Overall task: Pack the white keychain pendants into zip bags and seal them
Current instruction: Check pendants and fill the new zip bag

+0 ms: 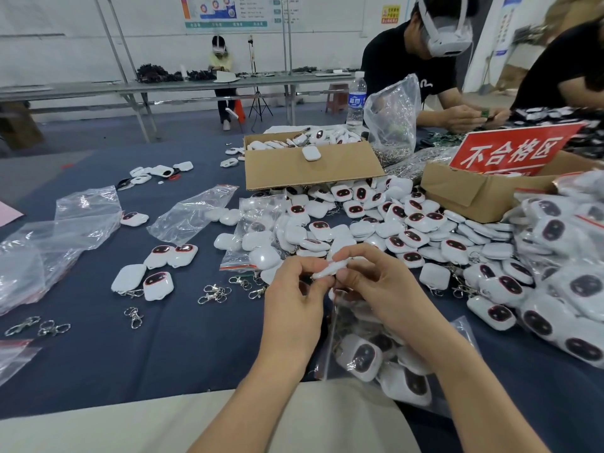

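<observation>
Left hand (295,284) and right hand (379,282): both are raised just above the near table edge with fingers curled. Thumbs and fingertips pinch a single white plastic keychain pendant (328,269) between them. The pendant is seen edge-on and roughly level, the left hand on its lower left end and the right hand over its right end. Whether a clasp hangs from it, cannot tell.

Directly below the hands, a clear plastic zip bag (376,364) lies on the dark blue table cloth (163,348). It holds several white pendants with dark oval faces. The right forearm crosses above it.

Left of the hands, loose silver metal clasps (214,294) are scattered on the cloth. Just beyond them is a group of four loose pendants (158,286).

Behind the hands is a broad heap of white pendants (392,223), some face up, some face down. A partly filled red-striped zip bag (258,243) lies at the heap's left edge.

Far left: empty clear zip bags (86,217), crumpled and flat on the cloth.

Behind the heap, an open brown cardboard box (310,171) holds more pendants. To its right is a second cardboard box (474,194) with a red sign with white characters (510,150). Filled bags of pendants (568,289) are stacked at the right edge.

Between the boxes stands a large clear plastic sack (395,116) with small metal parts in it, and a water bottle (356,99) just beside it. A person in a black shirt (408,63) is across the table.
</observation>
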Demonstrator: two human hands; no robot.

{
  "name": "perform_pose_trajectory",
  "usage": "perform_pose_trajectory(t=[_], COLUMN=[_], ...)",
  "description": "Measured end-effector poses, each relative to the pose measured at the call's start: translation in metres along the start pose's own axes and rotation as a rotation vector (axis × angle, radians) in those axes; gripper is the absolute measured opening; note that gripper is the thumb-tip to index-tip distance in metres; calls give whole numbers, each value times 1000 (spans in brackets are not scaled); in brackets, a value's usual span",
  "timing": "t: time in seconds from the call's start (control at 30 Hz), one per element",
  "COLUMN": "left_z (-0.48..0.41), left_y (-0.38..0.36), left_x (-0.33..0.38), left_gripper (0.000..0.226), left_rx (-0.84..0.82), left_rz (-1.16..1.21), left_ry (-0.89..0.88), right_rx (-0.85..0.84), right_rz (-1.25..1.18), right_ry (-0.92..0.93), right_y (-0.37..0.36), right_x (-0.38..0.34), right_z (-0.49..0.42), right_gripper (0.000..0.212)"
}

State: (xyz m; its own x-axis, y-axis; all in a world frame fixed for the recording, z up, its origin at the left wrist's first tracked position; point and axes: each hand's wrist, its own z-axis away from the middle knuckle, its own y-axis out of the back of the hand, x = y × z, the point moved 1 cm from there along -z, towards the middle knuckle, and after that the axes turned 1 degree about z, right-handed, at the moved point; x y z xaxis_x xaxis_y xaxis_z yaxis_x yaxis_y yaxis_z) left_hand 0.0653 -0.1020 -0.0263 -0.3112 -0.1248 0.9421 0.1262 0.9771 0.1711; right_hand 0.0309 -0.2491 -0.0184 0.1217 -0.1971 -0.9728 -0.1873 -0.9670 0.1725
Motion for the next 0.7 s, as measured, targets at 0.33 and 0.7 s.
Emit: perform_pose_trajectory(t=[0.33,0.7], left_z=[-1,-4], left_y=[1,5], left_x=[2,0], left_gripper=[21,39], left_rx=[-112,-177], left_rz=[97,169], left_ry=[77,110], right_rx=[13,-38], right_rz=[-120,-138], right_ry=[-34,-42], right_y=[0,0], right_x=[-5,-8], right_z=[1,3], right_gripper=[21,20])
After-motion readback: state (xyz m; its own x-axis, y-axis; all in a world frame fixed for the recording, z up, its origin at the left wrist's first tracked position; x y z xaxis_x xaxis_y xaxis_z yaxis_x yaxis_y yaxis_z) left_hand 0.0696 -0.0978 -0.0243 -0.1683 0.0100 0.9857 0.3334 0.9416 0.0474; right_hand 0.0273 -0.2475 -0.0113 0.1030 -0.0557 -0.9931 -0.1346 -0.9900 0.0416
